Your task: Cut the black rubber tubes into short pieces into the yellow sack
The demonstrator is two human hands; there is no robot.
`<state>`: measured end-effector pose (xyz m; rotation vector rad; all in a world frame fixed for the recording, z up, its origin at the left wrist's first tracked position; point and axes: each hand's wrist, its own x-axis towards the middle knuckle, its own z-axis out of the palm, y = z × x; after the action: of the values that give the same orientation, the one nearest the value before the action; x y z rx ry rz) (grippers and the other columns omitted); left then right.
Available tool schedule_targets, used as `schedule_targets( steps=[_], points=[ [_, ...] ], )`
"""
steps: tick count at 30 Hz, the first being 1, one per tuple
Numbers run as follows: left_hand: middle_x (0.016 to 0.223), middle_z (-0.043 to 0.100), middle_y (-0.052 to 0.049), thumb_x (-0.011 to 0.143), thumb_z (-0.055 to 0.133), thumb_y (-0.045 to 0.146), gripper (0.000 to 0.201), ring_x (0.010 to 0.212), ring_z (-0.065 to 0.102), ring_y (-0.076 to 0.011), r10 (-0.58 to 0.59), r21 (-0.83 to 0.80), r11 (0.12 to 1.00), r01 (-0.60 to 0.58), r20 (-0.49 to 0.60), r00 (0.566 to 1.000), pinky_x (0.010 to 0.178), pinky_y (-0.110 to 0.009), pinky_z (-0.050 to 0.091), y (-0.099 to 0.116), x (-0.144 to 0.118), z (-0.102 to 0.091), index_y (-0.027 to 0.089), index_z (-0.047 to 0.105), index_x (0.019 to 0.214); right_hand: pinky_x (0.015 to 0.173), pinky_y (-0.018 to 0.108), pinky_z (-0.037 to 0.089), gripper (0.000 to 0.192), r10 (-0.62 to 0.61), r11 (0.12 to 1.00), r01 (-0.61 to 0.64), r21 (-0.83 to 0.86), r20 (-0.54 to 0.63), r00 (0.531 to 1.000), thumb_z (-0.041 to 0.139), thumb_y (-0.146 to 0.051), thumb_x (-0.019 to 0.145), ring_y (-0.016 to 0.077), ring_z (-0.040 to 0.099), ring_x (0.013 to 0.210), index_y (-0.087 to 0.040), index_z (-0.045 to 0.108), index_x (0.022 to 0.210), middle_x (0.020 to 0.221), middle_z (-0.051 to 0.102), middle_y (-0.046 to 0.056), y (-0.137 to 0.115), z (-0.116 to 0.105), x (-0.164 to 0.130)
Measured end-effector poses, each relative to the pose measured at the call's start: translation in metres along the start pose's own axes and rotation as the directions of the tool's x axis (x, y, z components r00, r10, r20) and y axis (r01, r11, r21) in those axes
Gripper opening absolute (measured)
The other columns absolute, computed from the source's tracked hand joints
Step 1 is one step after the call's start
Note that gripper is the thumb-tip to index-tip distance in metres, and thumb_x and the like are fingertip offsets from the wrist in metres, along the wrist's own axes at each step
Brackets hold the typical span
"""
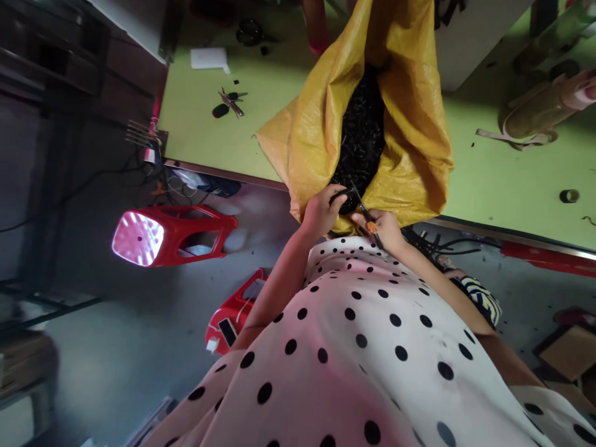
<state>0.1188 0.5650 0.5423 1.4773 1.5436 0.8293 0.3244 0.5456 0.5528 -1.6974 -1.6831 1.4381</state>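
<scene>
A yellow woven sack (316, 124) lies open at the table's edge, its mouth toward me, with a heap of small black pieces (361, 130) inside. My left hand (322, 212) is at the left of the mouth, thumb and fingers closed on a dark black piece (343, 197); its exact kind is unclear. At the lower right of the mouth my right hand (386, 230) grips a slim pointed tool (371, 227) with a black and orange handle. Its thin tip points into the sack, close to the black pieces and the left fingers.
On the green table (274, 81) are keys (231, 102), a white object (208, 59), dark scissors (249, 32), a bottle (549, 105) and a small dark ring (568, 196). Red stools (198, 233) stand at the left; a phone (228, 332) rests on the nearer one. Black cables lie beneath the table.
</scene>
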Motion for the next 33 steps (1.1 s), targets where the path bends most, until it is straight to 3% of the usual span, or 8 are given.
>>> schedule_targets(
  steps=[3,7,11,15,21,27,30,33],
  points=[
    [0.115,0.082,-0.007,0.099,0.063,0.028,0.018,0.111,0.077,-0.0244,-0.019,-0.006,1.0,0.019,0.0,1.0,0.104,-0.039,0.059,0.002,-0.002,0.001,0.023,0.075,0.112,0.053,0.031,0.028,0.075,0.023,0.992,-0.019,0.128,-0.031,0.999,0.068,-0.094,0.076,0.0125,0.037,0.053,-0.025,0.044,0.058,0.053,0.043,-0.002,-0.003,0.003,0.002],
    [0.114,0.082,-0.005,0.097,0.066,0.025,0.018,0.11,0.077,-0.0239,0.018,-0.012,1.0,-0.016,0.225,0.974,0.101,-0.039,0.06,0.015,-0.008,0.009,0.026,0.071,0.114,0.056,0.034,0.043,0.062,0.046,0.923,-0.016,0.385,-0.07,0.996,0.079,-0.081,0.075,0.0179,0.052,0.055,-0.025,0.052,0.066,0.059,0.059,0.002,-0.015,-0.001,0.005],
    [0.121,0.078,-0.006,0.096,0.071,0.03,0.033,0.115,0.076,-0.0225,0.074,-0.194,0.981,-0.007,0.342,0.937,0.1,-0.037,0.059,0.016,-0.015,0.024,0.025,0.061,0.128,0.059,0.036,0.048,0.055,0.06,0.913,0.035,0.406,-0.22,0.974,0.08,-0.075,0.074,0.0188,0.054,0.056,-0.026,0.057,0.072,0.058,0.059,0.0,-0.023,-0.015,0.009],
    [0.088,0.069,0.0,0.102,0.066,0.043,0.024,0.082,0.068,-0.0155,-0.026,-0.292,0.945,0.148,0.384,0.923,0.079,-0.028,0.057,0.012,-0.017,0.033,0.021,0.063,0.112,0.06,0.037,0.05,0.053,0.02,0.892,0.145,0.429,-0.356,0.934,0.074,-0.072,0.088,0.0187,0.056,0.056,-0.026,0.056,0.069,0.058,0.057,0.001,-0.018,-0.026,0.008],
    [0.08,0.053,0.002,0.102,0.07,0.056,0.036,0.071,0.054,-0.0112,-0.108,-0.752,0.597,0.279,0.269,0.957,0.075,-0.026,0.055,0.066,0.003,0.053,0.021,0.059,0.103,0.065,0.037,0.053,0.051,-0.084,0.858,0.258,0.444,-0.375,0.923,0.069,-0.07,0.097,0.0198,0.064,0.064,-0.024,0.065,0.075,0.065,0.063,0.002,0.013,-0.04,-0.002],
    [0.083,0.05,0.002,0.114,0.054,0.031,0.021,0.071,0.055,-0.0091,0.012,-0.896,0.304,0.323,0.343,0.939,0.079,-0.024,0.053,0.153,0.03,0.062,0.019,0.062,0.099,0.065,0.039,0.059,0.064,0.082,0.801,0.066,0.595,-0.219,0.972,0.065,-0.088,0.086,0.0243,0.07,0.069,-0.025,0.069,0.085,0.069,0.067,0.004,0.039,-0.042,-0.016],
    [0.078,0.048,0.003,0.117,0.043,0.026,0.03,0.067,0.053,-0.0073,0.002,-0.949,0.218,0.227,0.233,0.972,0.079,-0.023,0.052,0.163,0.04,0.044,0.017,0.065,0.098,0.062,0.039,0.06,0.071,0.12,0.755,-0.106,0.647,0.023,0.993,0.062,-0.093,0.084,0.0232,0.067,0.06,-0.022,0.07,0.083,0.062,0.066,0.005,0.048,-0.051,-0.037],
    [0.071,0.046,0.004,0.118,0.041,0.032,0.037,0.056,0.043,-0.007,-0.109,-0.962,0.246,0.121,0.097,0.989,0.058,-0.018,0.041,0.157,0.047,0.01,0.018,0.065,0.094,0.056,0.038,0.056,0.069,0.123,0.779,-0.227,0.585,0.211,0.97,0.069,-0.09,0.081,0.021,0.059,0.051,-0.021,0.071,0.077,0.053,0.061,0.004,0.055,-0.077,-0.067]
  ],
)
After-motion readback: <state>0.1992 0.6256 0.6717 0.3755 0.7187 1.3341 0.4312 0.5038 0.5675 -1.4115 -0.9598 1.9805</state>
